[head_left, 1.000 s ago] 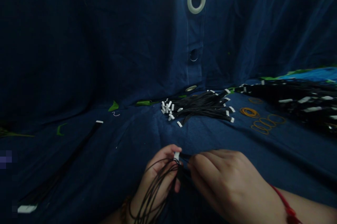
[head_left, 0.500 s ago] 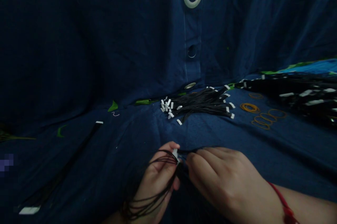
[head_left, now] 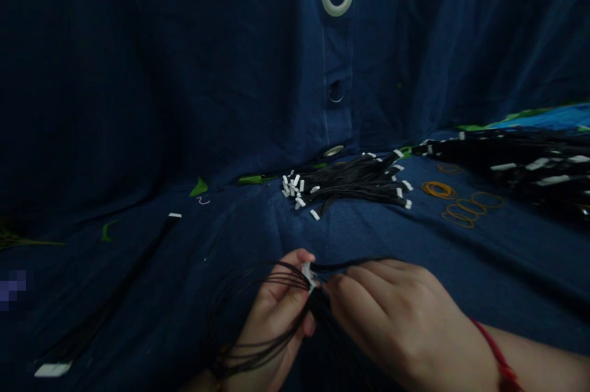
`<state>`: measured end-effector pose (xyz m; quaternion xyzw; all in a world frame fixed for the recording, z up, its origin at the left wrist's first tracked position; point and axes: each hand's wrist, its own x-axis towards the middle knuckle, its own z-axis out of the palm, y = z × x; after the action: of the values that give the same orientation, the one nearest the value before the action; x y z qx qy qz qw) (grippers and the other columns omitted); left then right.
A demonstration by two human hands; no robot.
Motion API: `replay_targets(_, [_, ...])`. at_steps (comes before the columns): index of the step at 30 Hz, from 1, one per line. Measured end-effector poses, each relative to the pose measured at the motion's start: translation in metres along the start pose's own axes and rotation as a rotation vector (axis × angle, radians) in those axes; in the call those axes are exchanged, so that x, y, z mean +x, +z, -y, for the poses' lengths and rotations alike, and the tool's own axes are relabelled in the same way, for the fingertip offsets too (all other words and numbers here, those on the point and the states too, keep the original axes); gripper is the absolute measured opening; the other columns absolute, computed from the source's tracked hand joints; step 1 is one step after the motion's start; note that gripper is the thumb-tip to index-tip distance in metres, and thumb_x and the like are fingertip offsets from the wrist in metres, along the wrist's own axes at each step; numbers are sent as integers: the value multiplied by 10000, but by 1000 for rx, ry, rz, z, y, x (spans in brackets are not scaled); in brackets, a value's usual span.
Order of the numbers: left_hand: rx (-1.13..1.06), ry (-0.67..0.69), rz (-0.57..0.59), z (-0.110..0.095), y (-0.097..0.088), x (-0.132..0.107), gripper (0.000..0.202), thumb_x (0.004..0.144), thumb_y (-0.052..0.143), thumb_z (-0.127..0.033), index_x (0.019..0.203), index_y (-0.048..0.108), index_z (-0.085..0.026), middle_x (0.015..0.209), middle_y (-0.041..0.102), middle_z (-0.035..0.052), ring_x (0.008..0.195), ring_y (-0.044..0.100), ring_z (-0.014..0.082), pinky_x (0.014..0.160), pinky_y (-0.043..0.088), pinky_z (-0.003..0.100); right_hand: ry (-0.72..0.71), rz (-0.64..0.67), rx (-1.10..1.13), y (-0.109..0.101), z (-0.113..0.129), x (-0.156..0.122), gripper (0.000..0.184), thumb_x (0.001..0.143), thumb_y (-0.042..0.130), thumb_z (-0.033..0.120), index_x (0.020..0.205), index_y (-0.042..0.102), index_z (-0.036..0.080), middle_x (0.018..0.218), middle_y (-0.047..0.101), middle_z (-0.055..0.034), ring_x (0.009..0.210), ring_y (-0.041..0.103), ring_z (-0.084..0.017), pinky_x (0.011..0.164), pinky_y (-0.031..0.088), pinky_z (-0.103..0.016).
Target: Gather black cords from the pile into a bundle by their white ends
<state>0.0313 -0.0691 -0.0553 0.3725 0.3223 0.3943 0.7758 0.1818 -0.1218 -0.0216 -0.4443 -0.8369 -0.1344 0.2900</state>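
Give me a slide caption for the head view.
Left hand holds a white connector with black wires; right hand close beside.

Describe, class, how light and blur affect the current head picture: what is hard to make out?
Head view: dim light, with the blue cloth fading almost to black at left; head view: the wires around the left hand look smeared, the outermost nearly lost against the cloth; head view: a pixelated patch at the left edge hides whatever is there.

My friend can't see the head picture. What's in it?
The left hand pinches a white connector trailing thin black wires, the right hand close beside it. Beyond, white-tipped black cables and orange bands lie on blue cloth.
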Motion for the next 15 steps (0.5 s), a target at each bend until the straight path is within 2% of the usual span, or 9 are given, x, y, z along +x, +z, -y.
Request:
replay_targets(5, [85,18,-57,4,-3,1,262,703,704,-222,952,626,-229,720,561,-17,492,430,45,435,348,143,10,21,-16,0,0,-1,245,886,358,82,715,511,170,625,494,10,525,371,-148,535,254,-296])
replay_targets(11, [215,106,19,7,-10,5,259,727,687,-292,973,626,-236,708,554,-22,451,435,43,408,335,157,28,20,9,-2,1,1,286,912,342,123,679,500,172,616,507,3,506,385,-143,521,263,-292])
replay_targets(15, [270,128,32,6,-7,6,207,722,688,-267,913,634,-210,654,554,-26,407,415,35,380,293,156,60,39,27,-3,3,1,275,903,348,111,703,525,174,632,528,0,508,409,-144,518,272,-290])
